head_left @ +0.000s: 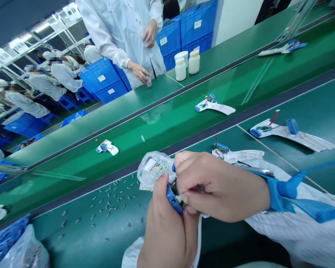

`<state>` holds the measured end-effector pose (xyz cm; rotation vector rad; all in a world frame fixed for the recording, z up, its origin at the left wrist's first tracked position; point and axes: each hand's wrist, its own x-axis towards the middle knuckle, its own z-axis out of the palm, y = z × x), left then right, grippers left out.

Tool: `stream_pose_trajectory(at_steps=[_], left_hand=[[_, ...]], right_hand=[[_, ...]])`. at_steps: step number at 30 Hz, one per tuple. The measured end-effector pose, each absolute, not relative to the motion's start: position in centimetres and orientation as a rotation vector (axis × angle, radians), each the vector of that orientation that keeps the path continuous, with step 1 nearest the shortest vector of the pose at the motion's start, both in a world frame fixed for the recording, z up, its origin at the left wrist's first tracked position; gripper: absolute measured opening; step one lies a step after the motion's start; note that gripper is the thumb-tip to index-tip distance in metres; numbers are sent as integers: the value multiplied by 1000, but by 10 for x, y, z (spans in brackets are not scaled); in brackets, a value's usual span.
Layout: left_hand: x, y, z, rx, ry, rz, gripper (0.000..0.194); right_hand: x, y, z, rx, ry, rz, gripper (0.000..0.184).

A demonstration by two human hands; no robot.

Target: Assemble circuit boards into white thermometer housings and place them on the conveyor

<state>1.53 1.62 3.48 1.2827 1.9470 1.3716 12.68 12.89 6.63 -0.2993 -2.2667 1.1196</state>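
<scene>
My left hand is closed around a blue-and-white device housing, with its thumb up along one side. Parts inside the housing are mostly covered by my fingers. Against the same housing, my right hand is closed, thumb and fingers pinched over its inside. Whatever small part sits in that pinch is too hidden to name. A blue wrist strap circles my right wrist. Just beyond my hands lies a clear plastic bag of small parts. Many small metal pieces are scattered to the left.
White housing halves with circuit boards and wires lie right of my hands. Others sit on the green conveyor belt. White bottles stand across it, near a co-worker's hand. Plastic bags fill the lower left corner.
</scene>
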Motion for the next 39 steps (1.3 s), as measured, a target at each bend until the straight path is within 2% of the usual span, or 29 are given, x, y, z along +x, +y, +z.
stream_pose_trajectory(at_steps=[3, 6, 15, 19, 26, 30, 39], left_hand=[[22, 15, 29, 1223, 1972, 1450, 46], [23, 15, 27, 1237, 2075, 1381, 47], [21, 14, 37, 1309, 1976, 1286, 42], [17, 17, 32, 1235, 2022, 1305, 50], [9, 18, 22, 1501, 2319, 1002, 49], [12, 20, 21, 1621, 2478, 910, 56], [18, 20, 18, 1795, 2564, 831, 51]], right_hand=[[128, 126, 67, -339, -2318, 1045, 29], [128, 126, 68, -330, -2353, 985, 30], [129, 131, 69, -261, -2326, 1165, 27], [127, 129, 67, -446, -2322, 1142, 26], [111, 108, 61, -693, -2191, 948, 29], [110, 96, 60, -751, -2169, 852, 28], [112, 87, 58, -778, -2118, 894, 29]])
